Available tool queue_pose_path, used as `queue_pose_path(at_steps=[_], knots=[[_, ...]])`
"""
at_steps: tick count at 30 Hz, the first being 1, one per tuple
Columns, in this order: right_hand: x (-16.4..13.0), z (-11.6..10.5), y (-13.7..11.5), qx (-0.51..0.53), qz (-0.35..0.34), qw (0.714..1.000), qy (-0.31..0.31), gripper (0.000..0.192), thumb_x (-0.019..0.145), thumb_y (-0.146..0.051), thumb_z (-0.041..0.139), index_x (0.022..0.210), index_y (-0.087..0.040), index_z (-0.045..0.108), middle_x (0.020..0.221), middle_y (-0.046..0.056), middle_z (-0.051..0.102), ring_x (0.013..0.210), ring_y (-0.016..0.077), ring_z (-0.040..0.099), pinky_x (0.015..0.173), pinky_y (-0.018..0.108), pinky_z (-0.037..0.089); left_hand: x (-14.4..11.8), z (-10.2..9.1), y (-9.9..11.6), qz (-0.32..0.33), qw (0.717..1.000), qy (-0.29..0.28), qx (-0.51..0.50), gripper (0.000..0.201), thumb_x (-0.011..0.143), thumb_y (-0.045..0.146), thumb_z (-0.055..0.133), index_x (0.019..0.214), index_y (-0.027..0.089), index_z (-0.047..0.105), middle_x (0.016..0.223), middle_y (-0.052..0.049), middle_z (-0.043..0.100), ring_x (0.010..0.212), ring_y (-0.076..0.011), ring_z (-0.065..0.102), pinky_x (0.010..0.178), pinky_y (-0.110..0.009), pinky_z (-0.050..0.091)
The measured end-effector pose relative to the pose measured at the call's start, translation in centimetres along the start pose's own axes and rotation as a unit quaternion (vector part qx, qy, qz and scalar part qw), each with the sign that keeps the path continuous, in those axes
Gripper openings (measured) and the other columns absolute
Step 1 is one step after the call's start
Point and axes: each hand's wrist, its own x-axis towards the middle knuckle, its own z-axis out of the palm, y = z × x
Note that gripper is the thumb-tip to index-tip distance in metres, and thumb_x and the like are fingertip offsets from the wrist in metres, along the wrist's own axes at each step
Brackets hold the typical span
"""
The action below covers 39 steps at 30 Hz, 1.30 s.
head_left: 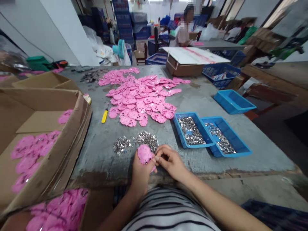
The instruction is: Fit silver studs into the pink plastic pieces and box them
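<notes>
My left hand (pixel 141 171) is closed around a flat pink piece with a scalloped edge (pixel 144 153), held above the near edge of the table. Beside it, my right hand (pixel 171 160) pinches with thumb and forefinger at the piece's right side; whatever lies between those fingertips is too small to make out. Just beyond the hands lie two heaps of small shiny metal parts, a larger heap (pixel 146 138) and a smaller heap (pixel 121 145). Farther back spreads a big pile of similar pink pieces (pixel 141 99).
Blue trays of metal parts (pixel 192 130) (pixel 222 136) stand on the right, with another blue tray (pixel 234 101) behind. A yellow-handled tool (pixel 104 116) lies left of the pile. Cardboard boxes (pixel 79 118) holding pink pieces flank the left. A person (pixel 184 33) sits at a far table.
</notes>
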Motion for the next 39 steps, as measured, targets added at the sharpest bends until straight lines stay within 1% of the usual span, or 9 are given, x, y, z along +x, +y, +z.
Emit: queue_pose_path(at_steps=[3,5,7,13,18,22,27,33,39], knots=[[0.4,-0.9,-0.8,0.037,-0.005,0.999,-0.02,0.024,0.087,-0.035,0.057,0.068,-0.019,0.058,0.093,0.006,0.059,0.076,0.0155,0.057,0.071,0.032,0.047,0.0,-0.1,0.7,-0.021,0.994,-0.078,-0.072,0.044,0.063,0.029,0.068,0.099,0.019,0.046,0.07,0.003,0.059,0.053,-0.0134,0.059,0.041,-0.022,0.044],[1.0,-1.6,-1.4,0.012,-0.02,0.999,-0.025,0.02,0.087,-0.031,0.058,0.071,-0.02,0.058,0.098,0.007,0.058,0.088,0.0174,0.057,0.079,0.034,0.046,0.2,-0.4,1.2,-0.045,0.981,-0.137,-0.129,0.04,0.069,0.041,0.061,0.098,0.018,0.045,0.069,0.001,0.06,0.053,-0.0157,0.061,0.04,-0.022,0.043],[1.6,-2.1,-1.8,-0.033,-0.043,0.997,-0.058,0.018,0.087,-0.028,0.057,0.071,-0.02,0.059,0.099,0.007,0.058,0.1,0.0197,0.055,0.085,0.035,0.046,0.5,-0.6,1.5,-0.058,0.974,-0.159,-0.148,0.042,0.073,0.049,0.057,0.099,0.018,0.044,0.067,0.001,0.06,0.051,-0.0164,0.061,0.038,-0.021,0.041],[2.3,-2.1,-2.4,-0.131,-0.095,0.978,-0.134,0.015,0.089,-0.023,0.053,0.076,-0.02,0.059,0.119,0.01,0.052,0.113,0.0216,0.052,0.097,0.04,0.044,0.5,-1.0,1.5,-0.046,0.973,-0.181,-0.135,0.049,0.081,0.057,0.048,0.111,0.019,0.042,0.058,0.004,0.055,0.034,-0.0133,0.05,0.028,-0.021,0.033],[2.6,-2.1,-2.9,-0.148,-0.107,0.968,-0.174,0.016,0.089,-0.022,0.05,0.074,-0.02,0.055,0.122,0.009,0.052,0.117,0.0224,0.05,0.101,0.042,0.042,0.5,-1.2,1.6,-0.067,0.971,-0.184,-0.14,0.056,0.083,0.055,0.05,0.122,0.017,0.042,0.065,0.002,0.059,0.034,-0.0115,0.049,0.028,-0.021,0.031],[2.8,-2.3,-3.0,-0.152,-0.109,0.962,-0.199,0.016,0.089,-0.022,0.05,0.074,-0.021,0.054,0.123,0.009,0.052,0.116,0.0226,0.051,0.101,0.042,0.043,0.6,-1.2,1.7,-0.067,0.971,-0.189,-0.133,0.057,0.082,0.055,0.052,0.124,0.017,0.042,0.069,0.0,0.06,0.036,-0.0122,0.052,0.028,-0.02,0.032],[2.8,-2.3,-2.9,-0.156,-0.111,0.959,-0.208,0.015,0.089,-0.021,0.051,0.076,-0.02,0.057,0.123,0.009,0.051,0.114,0.0224,0.052,0.1,0.041,0.045,0.6,-1.2,1.5,-0.061,0.97,-0.196,-0.133,0.055,0.083,0.056,0.05,0.122,0.018,0.043,0.065,0.002,0.057,0.038,-0.0143,0.055,0.027,-0.02,0.033],[2.8,-2.1,-2.8,-0.155,-0.113,0.959,-0.207,0.015,0.09,-0.022,0.05,0.077,-0.021,0.058,0.121,0.008,0.051,0.112,0.0214,0.053,0.098,0.039,0.046,0.7,-1.3,1.3,-0.05,0.968,-0.208,-0.13,0.054,0.083,0.054,0.05,0.123,0.019,0.043,0.077,0.0,0.061,0.036,-0.0104,0.052,0.027,-0.02,0.035],[2.7,-2.1,-2.6,-0.155,-0.109,0.962,-0.197,0.015,0.088,-0.022,0.053,0.075,-0.021,0.059,0.118,0.008,0.053,0.11,0.022,0.053,0.096,0.04,0.047,0.5,-1.5,0.9,-0.057,0.968,-0.206,-0.131,0.057,0.081,0.06,0.052,0.121,0.021,0.043,0.064,0.003,0.057,0.039,-0.0132,0.055,0.03,-0.02,0.035]])
